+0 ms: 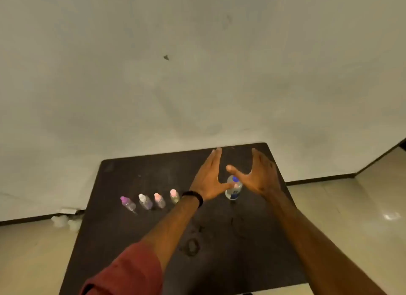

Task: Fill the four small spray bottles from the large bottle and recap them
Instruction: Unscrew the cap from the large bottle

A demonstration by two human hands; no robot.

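Four small spray bottles stand in a row on the dark desk (pixel 136 239), left of my hands, all capped: purple bottle (pixel 127 203) at far left, then white bottle (pixel 145 201), then pink bottle (pixel 159 200), then a second pink-capped bottle (pixel 174 196) nearest my left wrist. Each looks clear; fill level cannot be read at this blur. Large bottle (pixel 233 188) stands upright on the desk to the right of the row, well apart from it, blue cap on, label facing me. My left hand (pixel 211 178) is spread open above and just left of the large bottle, fingers pointing away from me, thumb reaching across in front of its shoulder; whether the thumb touches it I cannot tell. My right hand (pixel 259 174) is likewise open, just right of the bottle, thumb pointing inward over the cap. Neither hand is closed on anything. Black band (pixel 194 197) on my left wrist, red sleeve (pixel 123 272) pushed up on the left forearm; right forearm bare. Desk sits against a pale wall (pixel 197 64), on a tiled floor (pixel 351 217).
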